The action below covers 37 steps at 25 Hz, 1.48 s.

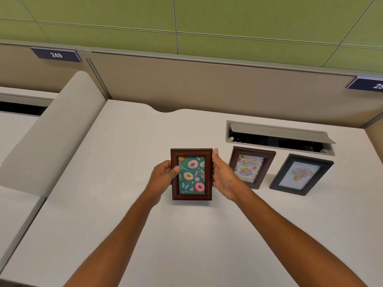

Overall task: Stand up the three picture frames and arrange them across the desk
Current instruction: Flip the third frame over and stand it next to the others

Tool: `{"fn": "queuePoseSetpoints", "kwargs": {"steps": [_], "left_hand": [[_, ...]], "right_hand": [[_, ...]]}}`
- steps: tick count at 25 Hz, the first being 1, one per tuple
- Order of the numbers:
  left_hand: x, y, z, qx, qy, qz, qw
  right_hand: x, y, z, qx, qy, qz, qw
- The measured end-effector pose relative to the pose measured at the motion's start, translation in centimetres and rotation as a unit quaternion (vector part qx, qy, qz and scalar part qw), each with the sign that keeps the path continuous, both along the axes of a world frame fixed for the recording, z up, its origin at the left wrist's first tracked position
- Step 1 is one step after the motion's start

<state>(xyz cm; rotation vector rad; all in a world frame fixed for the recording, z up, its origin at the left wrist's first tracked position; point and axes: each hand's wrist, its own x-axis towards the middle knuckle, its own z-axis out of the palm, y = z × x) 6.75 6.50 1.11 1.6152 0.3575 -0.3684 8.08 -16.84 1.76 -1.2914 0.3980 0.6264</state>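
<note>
The desk (145,235) is lying bare across its left and near stretches, which is likely why the last frame is heading that way: the task wants all three spread out, and the right side is already taken. A cable tray (279,139) is sitting open at the back right, so frames are keeping in front of it. Just before it the black frame (301,175) and the birthday frame (251,167) are standing side by side, leaning back, apparently on their props. The doughnut frame (192,174) is being held upright near the desk's middle, just left of the birthday frame; whether its base is touching the desk I cannot tell. The left hand (163,177) is gripping its left edge and the right hand (222,177) its right edge, probably steadying it while the hidden back prop settles.
</note>
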Motion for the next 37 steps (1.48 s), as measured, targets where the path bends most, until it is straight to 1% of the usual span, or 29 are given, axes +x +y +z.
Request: {"fn": "queuePoseSetpoints", "kwargs": {"steps": [6, 9, 14, 19, 28, 34, 37], "left_hand": [[1.7, 0.3, 0.9, -0.016, 0.033, -0.049, 0.998], [2.7, 0.0, 1.6, -0.036, 0.056, -0.032, 0.997], [4.2, -0.7, 1.3, -0.049, 0.052, -0.01, 0.997], [5.0, -0.6, 0.4, -0.025, 0.04, -0.026, 0.999], [5.3, -0.2, -0.6, -0.04, 0.028, -0.038, 0.998], [4.5, -0.3, -0.4, -0.032, 0.024, -0.016, 0.999], [3.4, -0.2, -0.7, -0.025, 0.009, 0.037, 0.999]], "right_hand": [[1.4, 0.8, 0.1, -0.026, -0.013, -0.001, 1.0], [2.3, 1.0, -0.3, -0.024, -0.015, -0.019, 0.999], [3.4, 1.1, -1.1, -0.015, -0.016, -0.055, 0.998], [3.9, 1.2, -1.5, -0.017, -0.022, -0.067, 0.997], [4.4, 1.4, -2.3, -0.017, -0.02, -0.079, 0.997], [2.1, 1.4, -1.3, -0.065, -0.044, -0.072, 0.994], [-0.8, 1.6, -1.4, -0.16, -0.113, -0.075, 0.978]]}}
